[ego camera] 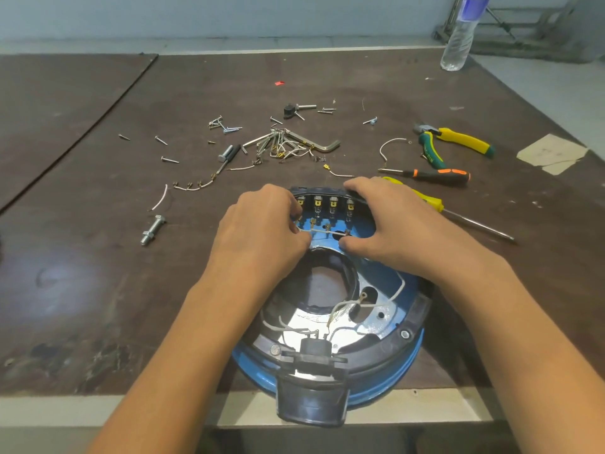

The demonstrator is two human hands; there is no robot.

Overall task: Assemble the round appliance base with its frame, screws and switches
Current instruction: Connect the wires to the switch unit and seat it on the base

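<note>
Inside blue base (386,283): left hand (262,234) pinches white wire (322,231); right hand (393,224) grips its rim beside switches (324,204).

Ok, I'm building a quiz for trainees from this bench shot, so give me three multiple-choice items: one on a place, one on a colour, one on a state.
1. Where does the water bottle stand?
A) on the floor
B) at the far right corner of the table
C) by the near left edge

2. What colour is the shell of the round base?
A) red
B) white
C) blue

3. What is the left hand doing?
A) pinching a white wire
B) lying flat on the table
C) curled into an empty fist

Answers:
1 B: it stands far right, beyond the pliers.
2 C: blue shows around the centre hole and along the rim.
3 A: its fingertips close on the wire above the base.
</note>
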